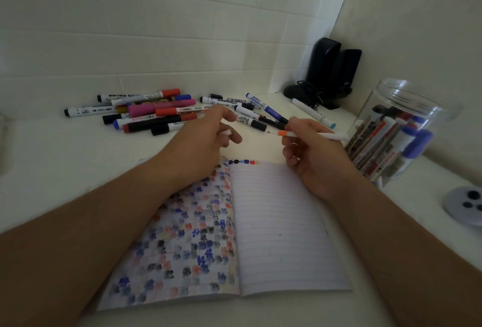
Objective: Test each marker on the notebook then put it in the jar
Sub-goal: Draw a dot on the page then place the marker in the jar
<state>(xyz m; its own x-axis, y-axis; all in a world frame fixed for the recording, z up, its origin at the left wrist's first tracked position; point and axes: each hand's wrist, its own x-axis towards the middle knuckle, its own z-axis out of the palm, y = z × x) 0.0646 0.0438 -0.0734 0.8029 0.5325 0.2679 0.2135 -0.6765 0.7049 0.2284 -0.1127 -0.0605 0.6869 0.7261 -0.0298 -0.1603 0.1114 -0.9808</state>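
An open notebook (276, 222) lies on the white table in front of me. Its left page is covered with colored marks, and the right page has a short row of marks along its top edge. My right hand (315, 159) grips a thin white marker with an orange collar (307, 135) above the notebook's top edge, its bare tip pointing left. My left hand (200, 144) hovers just left of that tip, fingers curled round a small white piece (227, 132) that looks like the cap. A clear jar (407, 107) at the right holds several markers. Several loose markers (161, 113) lie at the back.
Two black speakers (331, 71) with a cable stand in the back right corner. A grey round object with dark dots (467, 204) sits at the right edge. A white-and-teal marker (313, 113) lies between the speakers and the jar. Tiled walls close off the back and right.
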